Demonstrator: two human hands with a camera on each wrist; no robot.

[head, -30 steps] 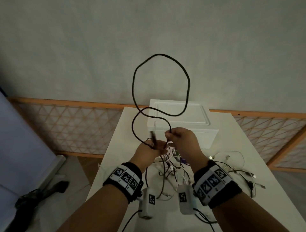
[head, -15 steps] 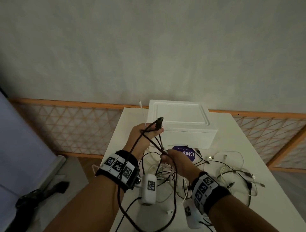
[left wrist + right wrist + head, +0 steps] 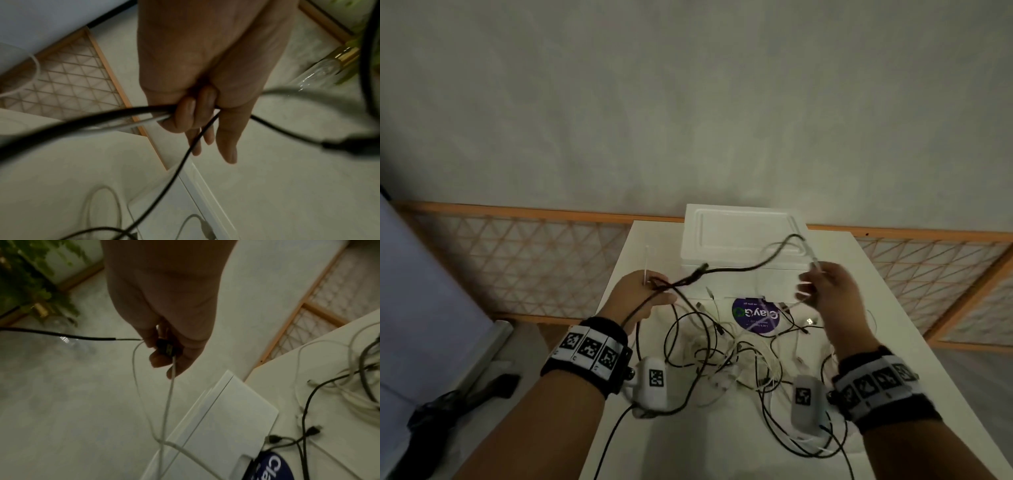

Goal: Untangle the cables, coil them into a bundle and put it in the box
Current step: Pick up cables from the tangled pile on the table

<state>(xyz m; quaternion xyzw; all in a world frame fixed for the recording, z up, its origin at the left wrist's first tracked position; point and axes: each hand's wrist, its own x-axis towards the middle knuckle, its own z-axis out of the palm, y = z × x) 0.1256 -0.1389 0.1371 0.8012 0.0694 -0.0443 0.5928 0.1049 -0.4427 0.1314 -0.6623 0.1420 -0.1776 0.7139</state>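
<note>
A tangle of black and white cables (image 3: pixel 722 353) lies on the white table (image 3: pixel 893 342) in front of the closed white box (image 3: pixel 743 240). My left hand (image 3: pixel 654 287) is raised at the left of the box, its fingers (image 3: pixel 183 113) curled round a black cable (image 3: pixel 92 118) and a pale one. The black cable (image 3: pixel 739 269) runs across the box front to my right hand (image 3: pixel 811 287). The right hand's fingers (image 3: pixel 158 360) pinch a black plug (image 3: pixel 165 348) together with a thin white cable (image 3: pixel 168 399) that hangs down to the table.
A round purple label (image 3: pixel 756 315) lies just in front of the box, partly under cables. A wooden lattice fence (image 3: pixel 517 260) runs behind the table. A plant (image 3: pixel 30 272) and a glass bottle (image 3: pixel 320 71) stand off the table. A dark object (image 3: pixel 458 404) lies on the floor, left.
My right hand has risen from the tangle and moved up and right, drawing the black cable across the box front. The left hand has kept its grip near the same spot.
</note>
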